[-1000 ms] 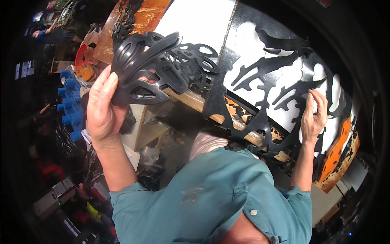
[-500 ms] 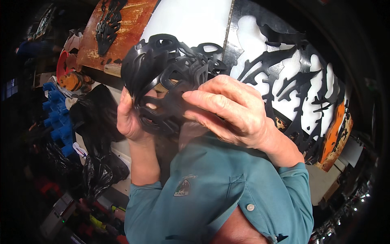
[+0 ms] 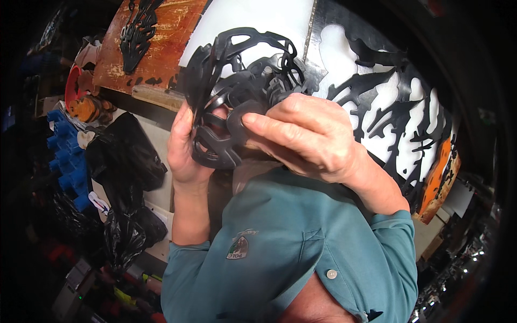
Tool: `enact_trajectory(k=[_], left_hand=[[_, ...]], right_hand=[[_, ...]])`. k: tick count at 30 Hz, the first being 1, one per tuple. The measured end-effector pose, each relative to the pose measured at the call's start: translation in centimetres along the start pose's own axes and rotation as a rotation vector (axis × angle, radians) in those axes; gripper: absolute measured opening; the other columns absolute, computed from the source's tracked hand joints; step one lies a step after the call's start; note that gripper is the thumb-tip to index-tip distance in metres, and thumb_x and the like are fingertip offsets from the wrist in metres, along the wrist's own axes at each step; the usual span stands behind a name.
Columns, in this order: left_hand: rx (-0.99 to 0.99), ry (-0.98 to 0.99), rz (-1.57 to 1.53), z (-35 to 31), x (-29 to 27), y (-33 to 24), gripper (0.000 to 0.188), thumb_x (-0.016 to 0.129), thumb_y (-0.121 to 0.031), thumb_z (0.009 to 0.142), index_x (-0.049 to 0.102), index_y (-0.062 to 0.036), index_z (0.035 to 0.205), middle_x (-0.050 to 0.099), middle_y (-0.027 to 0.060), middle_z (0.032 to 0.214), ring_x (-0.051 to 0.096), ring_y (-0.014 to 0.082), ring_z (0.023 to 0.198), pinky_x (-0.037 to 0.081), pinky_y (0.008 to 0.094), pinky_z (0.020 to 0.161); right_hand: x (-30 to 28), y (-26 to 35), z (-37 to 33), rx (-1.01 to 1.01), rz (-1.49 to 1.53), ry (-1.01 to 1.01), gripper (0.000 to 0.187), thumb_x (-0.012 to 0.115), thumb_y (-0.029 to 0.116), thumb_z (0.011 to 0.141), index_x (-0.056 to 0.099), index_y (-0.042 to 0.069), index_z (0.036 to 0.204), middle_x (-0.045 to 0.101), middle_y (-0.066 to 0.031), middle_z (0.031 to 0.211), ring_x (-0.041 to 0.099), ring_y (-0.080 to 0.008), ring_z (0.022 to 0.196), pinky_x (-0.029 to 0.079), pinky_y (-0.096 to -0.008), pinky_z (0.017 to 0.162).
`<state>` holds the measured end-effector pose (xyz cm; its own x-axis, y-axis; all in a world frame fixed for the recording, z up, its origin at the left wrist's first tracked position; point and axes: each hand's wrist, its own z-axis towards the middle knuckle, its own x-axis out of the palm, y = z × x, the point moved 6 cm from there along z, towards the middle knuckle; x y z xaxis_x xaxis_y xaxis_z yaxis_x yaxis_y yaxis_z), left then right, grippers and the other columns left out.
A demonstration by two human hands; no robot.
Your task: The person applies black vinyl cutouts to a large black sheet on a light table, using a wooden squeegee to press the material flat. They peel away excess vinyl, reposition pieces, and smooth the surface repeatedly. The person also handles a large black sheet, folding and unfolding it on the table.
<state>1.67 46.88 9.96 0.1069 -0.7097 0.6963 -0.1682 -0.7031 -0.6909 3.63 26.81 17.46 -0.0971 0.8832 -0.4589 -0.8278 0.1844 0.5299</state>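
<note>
A bundle of black, flexible cut-out pieces (image 3: 221,129) with looping openings is held up in front of my chest. My left hand (image 3: 184,151) grips the bundle's left side, its thumb showing at the edge and most fingers hidden behind. On the right, my right hand (image 3: 309,137) pinches a broad rounded flap of the pieces between thumb and fingers. The pieces bend and overlap, so I cannot tell how many there are. Behind the bundle lies a white sheet (image 3: 253,19).
A worn brown board (image 3: 110,70) at the far left bears similar black pieces (image 3: 139,40). At right, a black cut-out sheet (image 3: 398,116) lies over white, beside an orange strip (image 3: 435,172). Blue tubular parts (image 3: 67,156) and black plastic bags (image 3: 124,226) sit at left.
The bundle has turned and risen a little, its upper loops fanning apart. Both hands keep their hold; my left hand has shifted slightly right and up.
</note>
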Motion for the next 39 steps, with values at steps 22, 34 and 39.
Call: enact_trajectory(k=[22, 34, 39], left_hand=[[0.006, -0.001, 0.320, 0.8, -0.7, -4.1, 0.034, 0.050, -0.012, 0.112, 0.057, 0.0071, 0.139, 0.071, 0.0186, 0.124, 0.073, 0.0228, 0.109, 0.064, 0.0396, 0.090], [0.483, 0.184, 0.649, 13.4, 7.6, -23.0, 0.032, 0.051, -0.019, 0.109, 0.068, 0.0057, 0.120, 0.077, 0.0168, 0.109, 0.076, 0.0255, 0.094, 0.066, 0.0358, 0.084], [0.606, 0.142, 0.598, 16.9, 5.0, -30.3, 0.028, 0.056, -0.016, 0.108, 0.066, 0.0044, 0.125, 0.074, 0.0182, 0.117, 0.074, 0.0300, 0.102, 0.064, 0.0420, 0.092]], right_hand=[[-10.3, -10.8, -9.8, 0.663, 0.592, -0.493, 0.020, 0.057, 0.017, 0.112, 0.066, -0.001, 0.115, 0.064, -0.0052, 0.092, 0.052, -0.0082, 0.076, 0.043, -0.0239, 0.067], [-4.8, -11.1, -14.4, 0.721, -0.402, -0.061, 0.014, 0.077, 0.008, 0.093, 0.065, 0.002, 0.095, 0.055, -0.0062, 0.079, 0.053, -0.0168, 0.064, 0.045, -0.0311, 0.061], [-4.7, -10.6, -13.5, 0.701, -0.419, -0.099, 0.014, 0.077, 0.006, 0.090, 0.065, 0.001, 0.093, 0.054, -0.0070, 0.076, 0.053, -0.0177, 0.062, 0.044, -0.0325, 0.059]])
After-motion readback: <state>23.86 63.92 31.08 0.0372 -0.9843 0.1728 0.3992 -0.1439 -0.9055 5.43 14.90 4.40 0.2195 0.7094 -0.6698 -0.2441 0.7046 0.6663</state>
